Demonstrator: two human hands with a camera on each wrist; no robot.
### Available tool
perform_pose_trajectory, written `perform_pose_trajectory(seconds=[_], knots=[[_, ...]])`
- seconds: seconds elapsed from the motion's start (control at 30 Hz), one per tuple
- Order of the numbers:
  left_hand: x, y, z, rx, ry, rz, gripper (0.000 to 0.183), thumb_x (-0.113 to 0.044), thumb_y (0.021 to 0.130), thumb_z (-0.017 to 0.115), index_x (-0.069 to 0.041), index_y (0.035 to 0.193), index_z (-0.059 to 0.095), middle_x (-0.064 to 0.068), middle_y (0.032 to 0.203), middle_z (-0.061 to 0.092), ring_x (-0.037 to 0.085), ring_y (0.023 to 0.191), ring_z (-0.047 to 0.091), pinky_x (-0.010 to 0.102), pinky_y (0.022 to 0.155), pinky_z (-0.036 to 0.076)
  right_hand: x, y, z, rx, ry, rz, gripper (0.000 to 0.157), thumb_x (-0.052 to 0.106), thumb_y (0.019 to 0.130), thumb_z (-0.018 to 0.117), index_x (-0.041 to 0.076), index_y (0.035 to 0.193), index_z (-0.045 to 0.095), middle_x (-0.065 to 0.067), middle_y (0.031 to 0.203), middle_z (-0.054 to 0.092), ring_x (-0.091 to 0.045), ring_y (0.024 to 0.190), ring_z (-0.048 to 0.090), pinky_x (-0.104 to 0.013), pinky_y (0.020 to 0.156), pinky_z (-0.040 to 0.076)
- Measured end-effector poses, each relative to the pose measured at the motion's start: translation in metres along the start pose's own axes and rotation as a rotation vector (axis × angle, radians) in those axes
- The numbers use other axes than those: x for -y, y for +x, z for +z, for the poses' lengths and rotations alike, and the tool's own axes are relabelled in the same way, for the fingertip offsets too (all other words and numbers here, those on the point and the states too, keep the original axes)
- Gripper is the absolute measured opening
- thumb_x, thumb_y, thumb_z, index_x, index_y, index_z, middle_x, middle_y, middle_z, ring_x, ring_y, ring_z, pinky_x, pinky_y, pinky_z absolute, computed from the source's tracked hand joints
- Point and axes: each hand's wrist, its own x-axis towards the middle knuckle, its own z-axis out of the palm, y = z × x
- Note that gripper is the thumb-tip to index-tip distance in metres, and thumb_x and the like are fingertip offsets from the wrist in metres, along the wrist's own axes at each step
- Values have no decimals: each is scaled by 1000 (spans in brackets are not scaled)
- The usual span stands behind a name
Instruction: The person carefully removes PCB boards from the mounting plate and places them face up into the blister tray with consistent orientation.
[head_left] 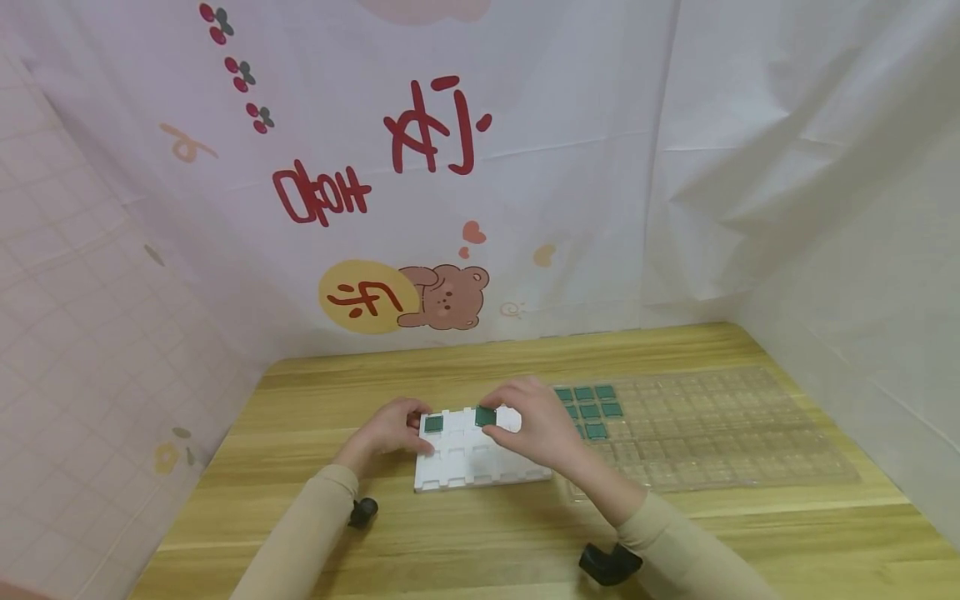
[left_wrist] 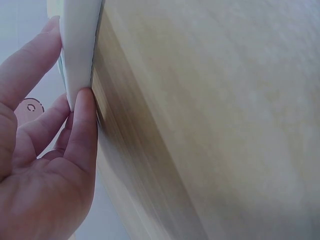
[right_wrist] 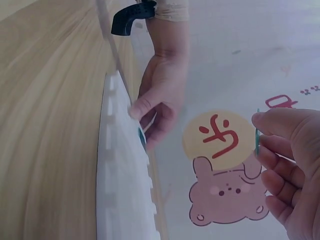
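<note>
A white tray (head_left: 480,462) with rows of square pockets lies on the table. One green square chip (head_left: 434,424) sits in its far left pocket. My left hand (head_left: 392,429) grips the tray's left edge, thumb along the top rim; the left wrist view shows its fingers (left_wrist: 82,120) against the tray's side wall (left_wrist: 80,45). Over the tray's far side my right hand (head_left: 534,421) pinches another thin green chip (head_left: 485,416) between thumb and fingers. In the right wrist view that chip (right_wrist: 257,132) appears edge-on, held apart from the tray.
To the right lies a wide clear plastic tray (head_left: 720,433) with many pockets. Several green chips (head_left: 590,411) sit in its left end, partly hidden behind my right hand. A printed white curtain (head_left: 570,167) stands behind the wooden table (head_left: 465,550). Black wrist mounts (head_left: 611,564) hang below my forearms.
</note>
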Motion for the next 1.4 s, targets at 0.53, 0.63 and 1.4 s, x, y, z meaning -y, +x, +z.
perform_pose_trajectory(seconds=[0.53,0.63,1.4], knots=[[-2,-3,-1,7,-17,-2,66,-7,66,92,3,124,62,7,102,59,20,91,55,34,80,48,-23,-22,-26,-80,-101,-46,30,16,70,90,16,96,74,6,95,69,-20,95,61,-44,82,48],[-3,-3,-1,2,-25,-9,66,-6,66,92,3,124,61,7,102,59,20,91,55,34,80,49,-32,-28,-31,-99,-122,-49,31,13,68,91,15,95,74,5,94,69,-21,93,61,-46,80,48],[-4,-3,-1,6,-7,-17,68,-7,66,92,4,126,61,6,103,60,20,93,56,37,85,48,-106,-75,-72,21,-193,10,33,12,70,90,12,98,73,3,98,69,-23,96,58,-46,83,47]])
